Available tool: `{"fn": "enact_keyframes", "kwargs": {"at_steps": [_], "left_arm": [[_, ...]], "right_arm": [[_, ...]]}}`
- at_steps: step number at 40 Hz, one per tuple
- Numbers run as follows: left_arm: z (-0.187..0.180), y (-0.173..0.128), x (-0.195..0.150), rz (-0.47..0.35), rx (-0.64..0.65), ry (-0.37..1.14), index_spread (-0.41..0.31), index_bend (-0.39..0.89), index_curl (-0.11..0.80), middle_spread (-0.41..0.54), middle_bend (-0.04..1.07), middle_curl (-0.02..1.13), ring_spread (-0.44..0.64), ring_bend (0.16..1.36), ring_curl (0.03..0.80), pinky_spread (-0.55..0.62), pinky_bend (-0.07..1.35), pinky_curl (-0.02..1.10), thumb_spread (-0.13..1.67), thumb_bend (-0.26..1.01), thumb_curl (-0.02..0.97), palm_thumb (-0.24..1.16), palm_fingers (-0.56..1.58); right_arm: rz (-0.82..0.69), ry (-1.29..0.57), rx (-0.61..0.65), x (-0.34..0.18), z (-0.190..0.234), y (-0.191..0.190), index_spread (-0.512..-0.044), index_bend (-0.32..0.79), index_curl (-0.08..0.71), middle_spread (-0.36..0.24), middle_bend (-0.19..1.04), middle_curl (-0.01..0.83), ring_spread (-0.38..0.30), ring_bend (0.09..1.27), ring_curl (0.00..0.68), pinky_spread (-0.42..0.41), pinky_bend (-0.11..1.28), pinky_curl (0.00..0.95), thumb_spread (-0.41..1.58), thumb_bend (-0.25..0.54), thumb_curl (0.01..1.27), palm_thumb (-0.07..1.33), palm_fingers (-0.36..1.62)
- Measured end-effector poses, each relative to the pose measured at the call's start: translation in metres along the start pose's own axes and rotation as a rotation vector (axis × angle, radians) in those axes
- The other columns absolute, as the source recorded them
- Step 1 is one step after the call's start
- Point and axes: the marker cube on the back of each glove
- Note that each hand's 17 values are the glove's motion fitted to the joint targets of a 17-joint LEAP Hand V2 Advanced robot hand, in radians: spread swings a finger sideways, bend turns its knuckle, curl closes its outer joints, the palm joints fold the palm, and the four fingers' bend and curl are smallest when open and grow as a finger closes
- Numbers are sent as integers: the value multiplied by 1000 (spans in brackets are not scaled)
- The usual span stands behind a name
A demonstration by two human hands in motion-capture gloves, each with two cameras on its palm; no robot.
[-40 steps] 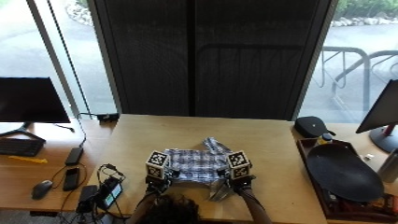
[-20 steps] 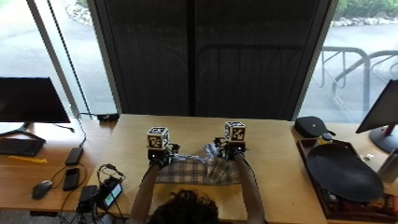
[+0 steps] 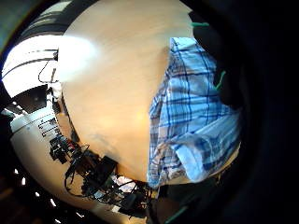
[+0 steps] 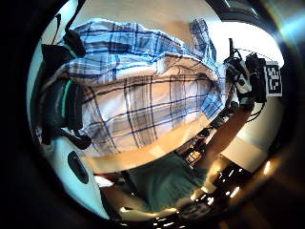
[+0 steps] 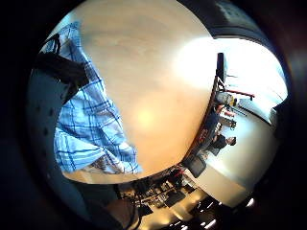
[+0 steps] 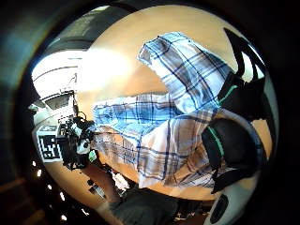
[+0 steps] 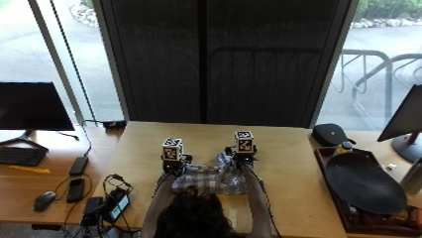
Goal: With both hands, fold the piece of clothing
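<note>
From above, I sit at the wooden table (image 7: 290, 198) with both arms reaching toward twelve o'clock. The plaid shirt (image 7: 210, 178) lies on the table right in front of me, between my hands. Its long side runs from nine o'clock to three o'clock. My left hand (image 7: 173, 166) is at its nine o'clock end and my right hand (image 7: 242, 159) is at its three o'clock end, a bit farther up toward twelve. A bit of cloth sticks up beside my right hand.

From my left palm, on the thumb side, the shirt fills most of what I see, and my black fingers (image 4: 62, 102) curl around its edge. So my left hand holds the shirt.

On the little finger side of that palm, the shirt hangs by bare table.

From my right palm, on the thumb side, my fingers (image 6: 234, 140) curl over the shirt's edge, so this hand holds it too. My other hand (image 6: 77, 140) is far across the cloth.

On the little finger side, the shirt sits next to bare table.

I think both hands are equally near, one at each end, so the fold goes across the long side.
</note>
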Motion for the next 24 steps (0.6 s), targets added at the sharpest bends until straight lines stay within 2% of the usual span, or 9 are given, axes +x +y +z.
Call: {"fn": "enact_keyframes", "kwargs": {"at_steps": [3, 6, 8, 10, 13, 15, 17, 21, 24], "left_arm": [[7, -2, -3, -5, 9, 29, -236, 231, 513, -261, 674, 566, -253, 632, 436, 203, 47, -21, 1314, -6, 348, 828, 950], [11, -3, -3, 23, 21, 77, -233, 233, 517, -254, 671, 570, -247, 639, 440, 208, 52, -19, 1320, -7, 347, 828, 934], [10, -3, -1, 57, 58, 107, -231, 231, 517, -252, 675, 571, -245, 639, 442, 210, 55, -19, 1324, -7, 347, 828, 930], [7, -3, 2, 97, 101, 132, -231, 229, 519, -251, 679, 571, -245, 638, 442, 212, 58, -18, 1332, -6, 345, 829, 925], [1, -5, -5, 71, 183, 72, -218, 180, 508, -249, 688, 574, -238, 651, 449, 223, 75, -12, 1338, -7, 344, 828, 902], [-6, 1, -5, 44, 218, 35, -202, 115, 487, -240, 689, 574, -220, 638, 448, 226, 116, 1, 1342, -7, 343, 828, 830], [-18, 8, -5, 17, 288, -13, -177, 62, 461, -213, 640, 570, -176, 601, 451, 239, 198, 32, 1346, -8, 342, 825, 674], [-48, 12, -1, 15, 485, -92, -157, 84, 432, -170, 563, 554, -112, 570, 441, 254, 252, 70, 1350, -7, 341, 826, 592], [-53, 19, 1, 2, 442, -108, -142, 98, 413, -138, 460, 512, -55, 563, 426, 263, 293, 95, 1344, -11, 342, 818, 534]], "right_arm": [[25, 12, 112, 3, 3, -11, -305, 229, 450, -223, 439, 501, -249, 521, 428, -124, 260, 341, 1237, -11, 323, 929, 1171], [-129, -80, 228, -8, 3, -21, -306, 235, 457, -226, 429, 500, -249, 494, 424, -112, 242, 339, 1234, -11, 325, 931, 1166], [-256, -159, 240, -18, 3, -20, -306, 232, 460, -227, 420, 499, -250, 481, 423, -108, 237, 340, 1232, -11, 325, 931, 1168], [-303, -193, 251, -22, 2, -17, -303, 229, 463, -228, 415, 499, -247, 470, 422, -106, 232, 340, 1230, -11, 325, 932, 1171], [-121, -96, 281, -7, -5, -6, -302, 231, 468, -228, 408, 498, -245, 446, 420, -95, 216, 338, 1224, -9, 328, 940, 1164], [89, 41, 324, 12, -14, 5, -302, 252, 475, -225, 328, 476, -237, 414, 414, -75, 226, 341, 1220, -12, 332, 937, 1090], [191, 124, 396, 22, -26, 12, -301, 231, 476, -228, 252, 457, -229, 397, 412, -46, 238, 348, 1215, -8, 340, 945, 994], [198, 108, 437, 13, -45, 33, -305, 191, 477, -231, 175, 435, -219, 370, 412, -16, 260, 359, 1207, -6, 354, 964, 941], [182, 98, 415, 9, -47, 36, -306, 139, 457, -199, 133, 415, -200, 344, 406, 18, 292, 369, 1206, -11, 365, 959, 843]]}}
